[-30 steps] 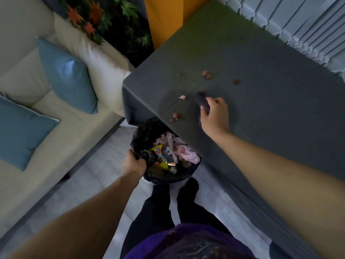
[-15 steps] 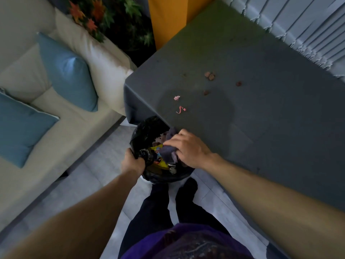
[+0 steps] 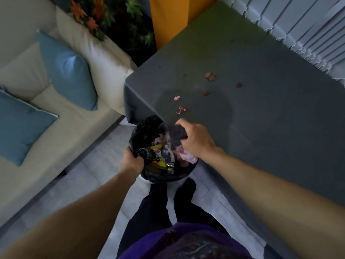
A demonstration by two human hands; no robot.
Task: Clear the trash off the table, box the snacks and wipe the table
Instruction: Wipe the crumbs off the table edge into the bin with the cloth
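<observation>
My left hand (image 3: 131, 161) grips the near rim of a trash bin lined with a black bag (image 3: 144, 131), held just below the table's front edge. Inside lie a yellow snack wrapper (image 3: 158, 152) and pink crumpled tissue (image 3: 185, 156). My right hand (image 3: 197, 140) holds a dark purple-grey cloth (image 3: 176, 132) bunched above the bin's far side, at the table edge. On the dark grey table (image 3: 270, 118) remain two pink scraps (image 3: 181, 109) and several brown crumbs (image 3: 210, 76). A damp patch darkens the cloth around the scraps.
A cream sofa (image 3: 71, 128) with blue cushions (image 3: 68, 71) stands left of the table. An orange pillar (image 3: 168, 17) and a plant (image 3: 115, 19) are behind the table's far corner. Vertical blinds (image 3: 302, 25) run along the right. My legs stand on the grey floor (image 3: 89, 176).
My right hand swept the cloth from the table's middle toward the edge and over the bin, then lifted slightly back to the rim. Crumbs near the edge are gone. The left hand stayed put.
</observation>
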